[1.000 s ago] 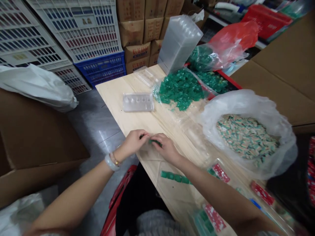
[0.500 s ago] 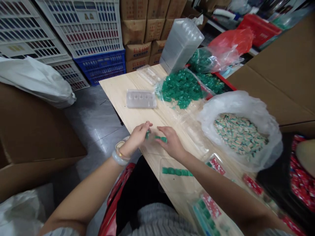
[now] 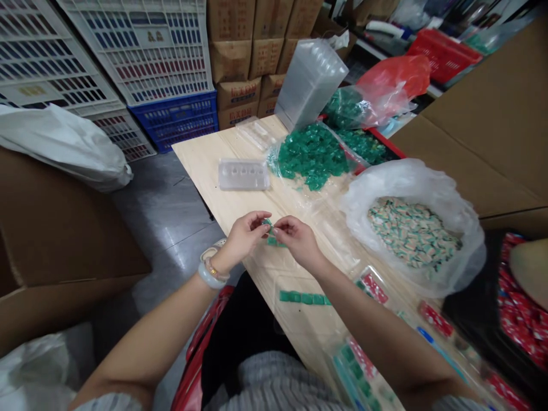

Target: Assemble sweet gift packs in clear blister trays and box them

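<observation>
- Here we see our left grip [image 3: 245,235] pinching a small green piece [image 3: 266,224] between thumb and fingers, above the desk [image 3: 209,160].
- Our right grip [image 3: 297,237] has its thumb and fingertips drawn together right beside that piece; we cannot tell whether they clasp it too.
- Just below both grips we find a short green row [image 3: 275,242], partly hidden behind our right fingers.
- Nearer to us than the right grip, a longer green row [image 3: 302,298] lies on the near side, one end covered by our right forearm.
- Beyond our left grip sits a clear tray [image 3: 244,175], well apart from it.
- Beyond our right grip we have a green heap [image 3: 310,154], with a tall tray stack [image 3: 310,85] behind it.
- To the right of our right grip stands an open white bag [image 3: 357,194] of striped pieces [image 3: 415,231].
</observation>
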`<state>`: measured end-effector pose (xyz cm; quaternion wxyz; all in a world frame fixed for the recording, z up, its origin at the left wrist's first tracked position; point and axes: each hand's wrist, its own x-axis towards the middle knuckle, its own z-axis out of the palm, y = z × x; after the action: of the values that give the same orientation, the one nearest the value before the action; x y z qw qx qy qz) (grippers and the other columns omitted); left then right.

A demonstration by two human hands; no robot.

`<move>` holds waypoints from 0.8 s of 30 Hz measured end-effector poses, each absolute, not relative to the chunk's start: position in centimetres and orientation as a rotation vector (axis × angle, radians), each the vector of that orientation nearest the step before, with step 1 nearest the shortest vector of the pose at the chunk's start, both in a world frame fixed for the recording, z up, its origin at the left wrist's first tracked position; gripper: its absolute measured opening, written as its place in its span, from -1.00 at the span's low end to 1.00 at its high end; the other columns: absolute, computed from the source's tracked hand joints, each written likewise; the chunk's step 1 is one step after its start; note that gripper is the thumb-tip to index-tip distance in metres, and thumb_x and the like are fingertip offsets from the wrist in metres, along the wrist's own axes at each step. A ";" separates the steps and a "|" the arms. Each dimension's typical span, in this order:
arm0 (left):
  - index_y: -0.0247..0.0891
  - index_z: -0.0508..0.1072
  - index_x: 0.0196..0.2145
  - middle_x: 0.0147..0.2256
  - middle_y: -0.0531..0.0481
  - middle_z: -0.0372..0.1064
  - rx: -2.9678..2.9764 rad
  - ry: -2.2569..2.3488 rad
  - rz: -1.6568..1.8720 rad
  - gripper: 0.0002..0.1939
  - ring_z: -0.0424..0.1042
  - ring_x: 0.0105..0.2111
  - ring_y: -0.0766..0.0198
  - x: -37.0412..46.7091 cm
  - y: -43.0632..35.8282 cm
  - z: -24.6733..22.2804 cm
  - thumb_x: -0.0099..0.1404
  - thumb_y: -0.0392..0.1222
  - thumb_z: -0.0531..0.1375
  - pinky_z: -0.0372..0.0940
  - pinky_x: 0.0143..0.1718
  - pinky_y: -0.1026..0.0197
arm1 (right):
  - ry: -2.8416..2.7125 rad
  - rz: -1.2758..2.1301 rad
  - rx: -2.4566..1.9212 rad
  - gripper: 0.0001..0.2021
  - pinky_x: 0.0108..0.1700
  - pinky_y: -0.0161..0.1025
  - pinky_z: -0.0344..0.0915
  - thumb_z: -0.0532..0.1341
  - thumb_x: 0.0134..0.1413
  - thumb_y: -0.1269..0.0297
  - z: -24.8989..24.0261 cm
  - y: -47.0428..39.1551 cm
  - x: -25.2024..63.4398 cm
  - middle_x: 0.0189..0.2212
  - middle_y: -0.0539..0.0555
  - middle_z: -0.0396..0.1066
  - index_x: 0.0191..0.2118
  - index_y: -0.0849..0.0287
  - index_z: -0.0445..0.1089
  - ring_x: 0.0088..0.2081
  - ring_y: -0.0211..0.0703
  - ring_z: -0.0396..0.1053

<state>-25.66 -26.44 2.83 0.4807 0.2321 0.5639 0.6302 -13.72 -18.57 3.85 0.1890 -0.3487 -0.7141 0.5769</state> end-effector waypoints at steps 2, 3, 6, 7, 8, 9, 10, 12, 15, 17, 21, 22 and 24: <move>-0.33 0.36 -0.29 -0.48 0.10 0.25 0.580 1.394 1.653 -0.76 0.28 -0.51 0.45 -25.9 -26.6 2.7 0.01 -0.32 0.20 0.28 -0.45 0.33 | -1.749 1.978 -1.084 -0.81 -0.48 -0.28 0.23 0.23 -0.20 0.20 4.0 -18.4 -13.4 -0.63 -0.07 0.26 -0.48 0.17 0.23 -0.58 -0.30 0.25; -0.32 0.35 -0.29 -0.49 0.12 0.24 0.549 1.405 1.731 -0.76 0.28 -0.52 0.46 -26.2 -26.8 2.7 0.01 -0.31 0.20 0.28 -0.45 0.34 | -1.658 2.081 -1.121 -0.78 -0.49 -0.28 0.23 0.24 -0.23 0.18 4.0 -18.3 -13.2 -0.64 -0.07 0.26 -0.49 0.18 0.21 -0.59 -0.30 0.25; -0.28 0.30 -0.26 -0.49 0.14 0.24 0.365 1.385 1.854 -0.73 0.29 -0.53 0.46 -27.2 -27.8 2.9 0.02 -0.28 0.21 0.28 -0.46 0.34 | -1.677 2.011 -1.135 -0.78 -0.45 -0.28 0.22 0.25 -0.23 0.18 3.3 -18.2 -12.9 -0.63 -0.06 0.28 -0.51 0.19 0.23 -0.57 -0.30 0.25; -0.28 0.30 -0.26 -0.50 0.14 0.25 0.300 1.360 1.833 -0.72 0.30 -0.53 0.45 -27.5 -28.3 2.9 0.02 -0.28 0.21 0.27 -0.47 0.34 | -1.775 1.887 -1.107 -0.81 -0.43 -0.27 0.22 0.24 -0.21 0.20 2.8 -18.4 -12.9 -0.61 -0.05 0.29 -0.50 0.19 0.25 -0.54 -0.30 0.25; -0.29 0.30 -0.26 -0.51 0.13 0.27 0.240 1.331 1.793 -0.71 0.31 -0.54 0.45 -27.6 -28.8 2.9 0.01 -0.29 0.22 0.26 -0.48 0.35 | -1.895 1.733 -1.067 -0.85 -0.39 -0.26 0.22 0.22 -0.18 0.23 2.3 -18.6 -13.1 -0.59 -0.04 0.30 -0.49 0.19 0.28 -0.51 -0.28 0.26; -0.30 0.31 -0.26 -0.51 0.11 0.28 0.189 1.299 1.747 -0.71 0.31 -0.54 0.45 -27.7 -29.3 2.8 0.01 -0.29 0.22 0.25 -0.48 0.35 | -2.017 1.567 -1.015 -0.89 -0.36 -0.24 0.23 0.20 -0.14 0.27 1.7 -18.9 -13.3 -0.55 -0.02 0.32 -0.47 0.18 0.30 -0.47 -0.26 0.26; -0.32 0.33 -0.27 -0.50 0.10 0.30 0.143 1.268 1.713 -0.72 0.32 -0.54 0.45 -27.6 -29.7 2.7 0.00 -0.30 0.23 0.25 -0.47 0.35 | -2.128 1.404 -0.953 -0.93 -0.31 -0.21 0.24 0.18 -0.11 0.31 1.2 -19.3 -13.6 -0.51 0.01 0.34 -0.45 0.18 0.32 -0.43 -0.23 0.28; -0.35 0.37 -0.28 -0.47 0.06 0.34 0.089 1.224 1.678 -0.71 0.33 -0.52 0.44 -27.0 -30.4 2.1 -0.03 -0.29 0.25 0.25 -0.43 0.34 | -2.299 1.132 -0.800 -0.95 -0.22 -0.16 0.24 0.12 -0.05 0.38 0.1 -20.0 -14.1 -0.43 0.07 0.37 -0.42 0.18 0.32 -0.33 -0.17 0.29; -0.37 0.40 -0.29 -0.44 0.04 0.37 0.118 1.273 1.664 -0.66 0.34 -0.47 0.44 -25.8 -30.6 0.9 -0.10 -0.30 0.29 0.24 -0.35 0.33 | -2.473 0.886 -0.577 -0.89 -0.17 -0.14 0.24 0.05 0.02 0.45 -0.9 -20.7 -14.2 -0.38 0.12 0.38 -0.42 0.19 0.30 -0.26 -0.12 0.28; -0.36 0.41 -0.31 -0.45 0.05 0.37 0.164 1.363 1.660 -0.66 0.33 -0.47 0.43 -25.2 -30.4 0.3 -0.13 -0.32 0.29 0.23 -0.35 0.33 | -2.529 0.812 -0.511 -0.89 -0.16 -0.14 0.25 0.04 0.04 0.45 -1.1 -20.8 -13.9 -0.37 0.13 0.37 -0.41 0.18 0.28 -0.24 -0.11 0.28; -0.35 0.39 -0.32 -0.49 0.07 0.35 0.215 1.494 1.643 -0.72 0.30 -0.52 0.43 -24.7 -29.9 -0.1 -0.08 -0.32 0.23 0.22 -0.40 0.33 | -2.518 0.783 -0.515 -0.89 -0.14 -0.15 0.27 0.03 0.06 0.44 -0.8 -20.5 -13.0 -0.32 0.12 0.34 -0.39 0.16 0.27 -0.21 -0.13 0.29; -0.35 0.38 -0.32 -0.50 0.07 0.35 0.224 1.513 1.643 -0.73 0.30 -0.52 0.43 -24.7 -29.9 -0.1 -0.07 -0.31 0.22 0.22 -0.40 0.32 | -2.525 0.779 -0.517 -0.88 -0.15 -0.16 0.28 0.02 0.06 0.45 -0.7 -20.5 -12.8 -0.32 0.13 0.33 -0.39 0.16 0.27 -0.21 -0.13 0.29; -0.35 0.38 -0.32 -0.48 0.06 0.35 0.234 1.540 1.648 -0.75 0.31 -0.52 0.43 -24.6 -29.8 -0.2 -0.04 -0.29 0.22 0.24 -0.40 0.32 | -2.574 0.761 -0.496 -0.86 -0.16 -0.16 0.28 0.01 0.07 0.45 -0.7 -20.5 -12.4 -0.31 0.15 0.32 -0.40 0.17 0.28 -0.21 -0.13 0.28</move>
<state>-24.63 -29.78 -0.17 0.4229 0.0937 0.6153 0.6586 -12.42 -20.54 -0.72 0.2048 -0.1777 -0.9230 0.2729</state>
